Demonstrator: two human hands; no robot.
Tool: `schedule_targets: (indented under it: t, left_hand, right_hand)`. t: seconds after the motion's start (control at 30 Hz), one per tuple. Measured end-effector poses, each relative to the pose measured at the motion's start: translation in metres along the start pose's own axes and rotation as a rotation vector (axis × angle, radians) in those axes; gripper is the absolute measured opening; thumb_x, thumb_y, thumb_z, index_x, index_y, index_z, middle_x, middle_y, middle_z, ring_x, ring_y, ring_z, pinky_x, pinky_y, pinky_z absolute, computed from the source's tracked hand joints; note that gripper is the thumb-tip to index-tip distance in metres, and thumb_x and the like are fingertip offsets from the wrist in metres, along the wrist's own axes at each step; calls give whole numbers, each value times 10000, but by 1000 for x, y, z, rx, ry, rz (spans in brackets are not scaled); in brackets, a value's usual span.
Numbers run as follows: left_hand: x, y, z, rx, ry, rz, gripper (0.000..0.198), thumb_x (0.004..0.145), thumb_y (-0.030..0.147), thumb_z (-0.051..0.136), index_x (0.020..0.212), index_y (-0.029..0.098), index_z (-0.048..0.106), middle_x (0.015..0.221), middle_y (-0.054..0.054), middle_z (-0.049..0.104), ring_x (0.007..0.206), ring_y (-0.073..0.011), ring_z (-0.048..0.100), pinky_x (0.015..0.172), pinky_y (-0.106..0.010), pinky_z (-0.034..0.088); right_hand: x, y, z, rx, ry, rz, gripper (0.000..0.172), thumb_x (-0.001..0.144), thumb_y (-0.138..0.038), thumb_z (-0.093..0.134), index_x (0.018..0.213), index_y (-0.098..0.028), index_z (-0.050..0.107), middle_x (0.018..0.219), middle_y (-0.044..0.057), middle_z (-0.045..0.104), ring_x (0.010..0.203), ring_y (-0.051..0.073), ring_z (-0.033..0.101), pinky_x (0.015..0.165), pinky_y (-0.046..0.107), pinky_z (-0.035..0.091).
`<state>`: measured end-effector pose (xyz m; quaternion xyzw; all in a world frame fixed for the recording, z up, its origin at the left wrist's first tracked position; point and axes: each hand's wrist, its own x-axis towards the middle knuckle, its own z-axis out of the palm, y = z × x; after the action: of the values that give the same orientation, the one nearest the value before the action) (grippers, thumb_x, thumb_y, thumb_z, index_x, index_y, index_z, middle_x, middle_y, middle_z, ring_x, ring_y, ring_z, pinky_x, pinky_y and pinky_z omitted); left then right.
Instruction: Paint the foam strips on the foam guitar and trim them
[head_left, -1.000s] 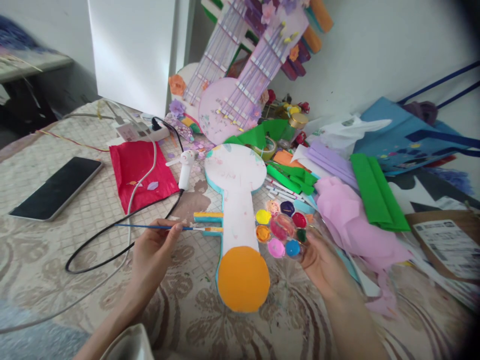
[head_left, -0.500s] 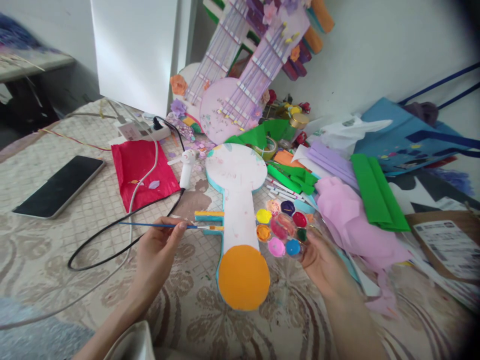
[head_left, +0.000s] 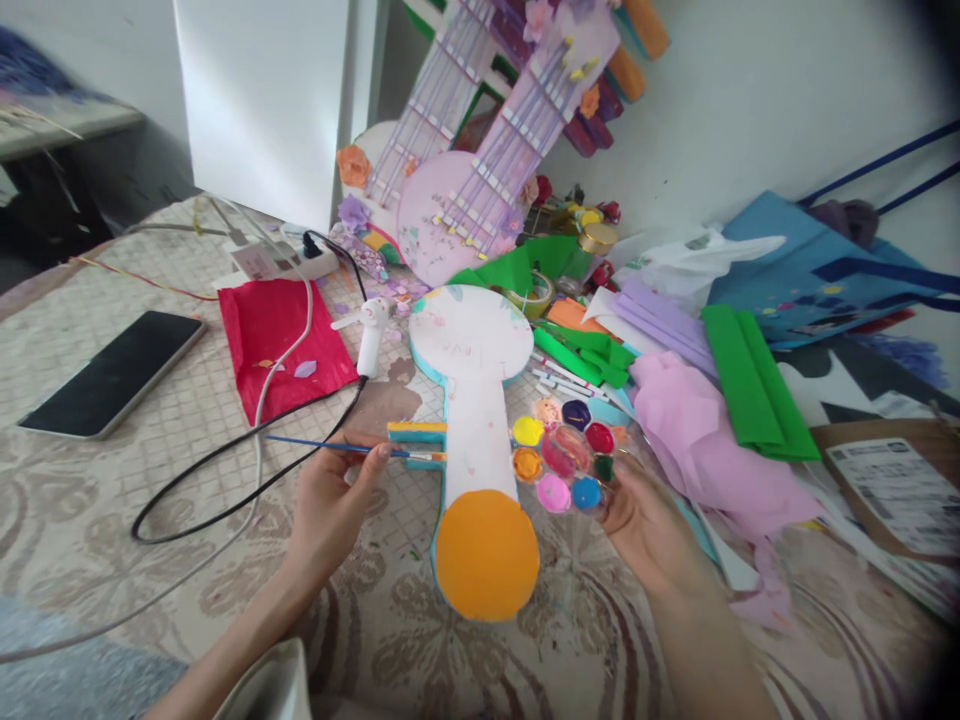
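My left hand [head_left: 335,492] pinches a thin blue paintbrush [head_left: 311,442], its orange-wet tip at the lower of two pegs on the left side of a white instrument-shaped cutout [head_left: 477,420]. The upper peg [head_left: 415,428] has an orange top and blue sides. A solid orange disc [head_left: 487,555] covers the cutout's near end, and its edges are light blue. My right hand [head_left: 646,515] grips the edge of a flower-shaped paint palette [head_left: 564,452] just right of the cutout. Yellow, orange, pink, blue, green, red and purple paints fill its wells.
Left lie a phone [head_left: 112,373], red paper [head_left: 281,345], a white glue gun [head_left: 370,335] and looping cables. Two decorated paper instruments [head_left: 461,215] lean at the back. Green paper [head_left: 757,385], pink paper [head_left: 694,430] and a blue bag [head_left: 810,275] crowd the right.
My left hand has shifted right along with the paintbrush, nearer the cutout's peg. The palette and my right hand stay about where they were.
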<state>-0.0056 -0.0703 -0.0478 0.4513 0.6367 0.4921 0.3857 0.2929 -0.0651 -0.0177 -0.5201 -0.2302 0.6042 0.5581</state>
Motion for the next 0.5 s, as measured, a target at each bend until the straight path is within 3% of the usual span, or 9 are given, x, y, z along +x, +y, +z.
schedule_targets:
  t: [0.5]
  left_hand:
    - [-1, 8, -15, 3, 106, -30, 244, 748, 451, 672, 785, 211, 650, 777, -32, 706, 768, -209, 647, 723, -314, 484]
  right_hand:
    - [0, 1, 1, -48, -4, -7, 144, 718, -295, 723, 853, -247, 706, 757, -12, 740, 567, 134, 654, 537, 242, 553]
